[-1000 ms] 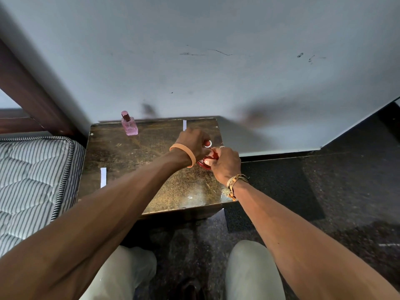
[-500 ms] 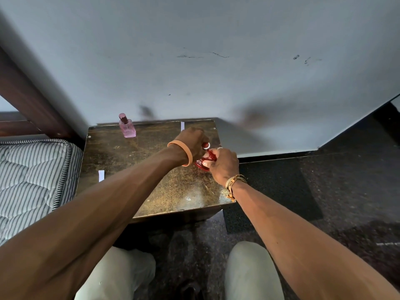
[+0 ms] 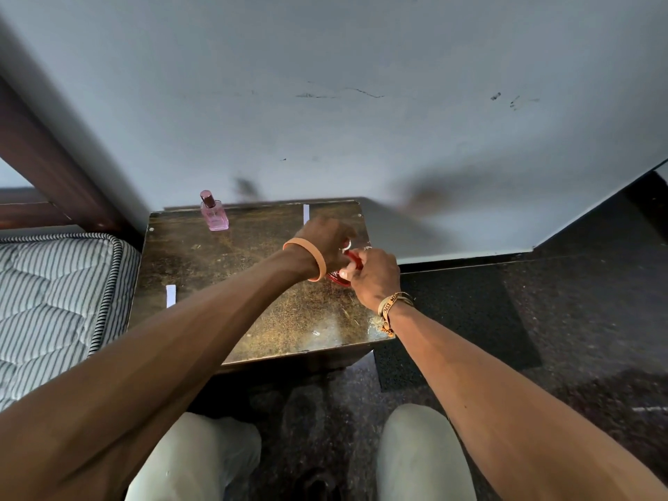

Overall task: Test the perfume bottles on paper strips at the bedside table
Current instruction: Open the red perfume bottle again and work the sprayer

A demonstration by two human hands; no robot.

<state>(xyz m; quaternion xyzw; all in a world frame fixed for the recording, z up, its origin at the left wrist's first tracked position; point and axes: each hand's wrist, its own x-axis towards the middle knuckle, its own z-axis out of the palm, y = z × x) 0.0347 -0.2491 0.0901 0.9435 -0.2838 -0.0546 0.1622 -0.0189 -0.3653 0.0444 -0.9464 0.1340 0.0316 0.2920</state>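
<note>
Pale, scuffed wall [image 3: 361, 139] stood behind a mottled brown desk [image 3: 224, 269], which was wedged beside a striped mattress [image 3: 47, 294] on a dark speckled floor [image 3: 560, 320]. On my feed, both hands met near the desk's right edge. The right hand [image 3: 374, 276] was curled round the red perfume bottle [image 3: 341, 275]. The left hand [image 3: 321, 244] was curled over the bottle's top with its fingers hidden from me, so I could not tell whether it pinched a cap or the sprayer. The pink perfume bottle [image 3: 214, 213] stood upright at the back left, well apart from the hands.

The far paper strip [image 3: 306, 214] lay at the back edge just beyond the left hand, and the near paper strip [image 3: 170, 295] lay by the mattress side.

My worry was position. With the red perfume bottle so close to the edge, a slipping twist could have sent it or a cap to the floor. Neither strip sat by the nozzle, so I judged a spray from there would wet the desk or a hand. The left forearm, passing close to the near paper strip, could have swept it off.
</note>
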